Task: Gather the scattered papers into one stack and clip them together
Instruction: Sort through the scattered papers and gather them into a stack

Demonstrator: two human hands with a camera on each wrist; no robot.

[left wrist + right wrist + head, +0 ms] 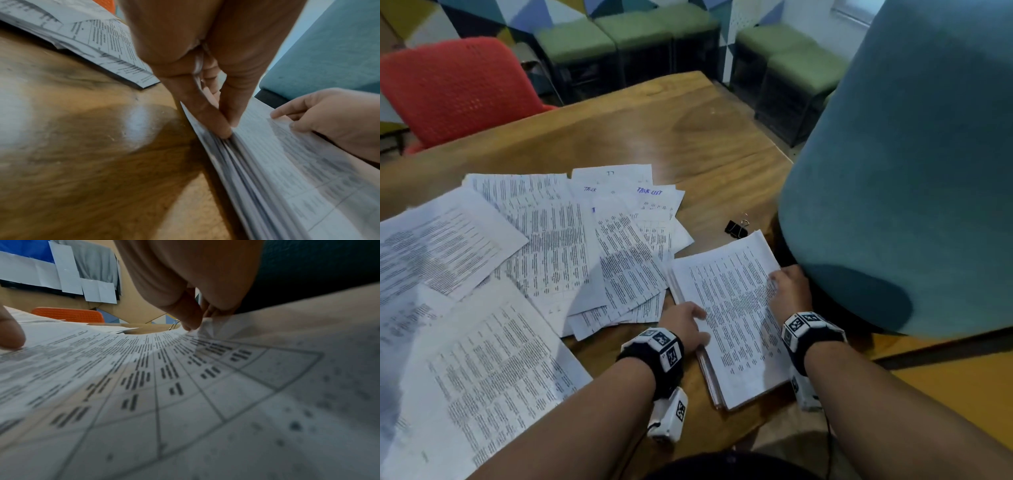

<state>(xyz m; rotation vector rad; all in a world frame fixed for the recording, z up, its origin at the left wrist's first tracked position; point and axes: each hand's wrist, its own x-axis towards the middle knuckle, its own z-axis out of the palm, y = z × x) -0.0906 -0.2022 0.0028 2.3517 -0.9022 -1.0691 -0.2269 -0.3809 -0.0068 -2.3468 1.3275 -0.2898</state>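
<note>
A thick stack of printed papers (732, 318) lies near the table's front right corner. My left hand (697, 325) grips its left edge, and in the left wrist view the thumb and a finger of that left hand (228, 128) pinch into the fanned sheets of the stack (287, 170). My right hand (779, 277) holds the right edge, its thumb pressing the top sheet (164, 386) where my right hand (193, 324) lifts the edge slightly. A black binder clip (736, 228) lies just beyond the stack. Several loose printed sheets (544, 246) are spread across the table to the left.
The wooden table (688, 137) has a large teal chair back (911, 171) close against the stack's right side. A red chair (455, 89) stands at the far left, with green stools (619, 37) behind it. A larger sheet (482, 370) overhangs near the front left.
</note>
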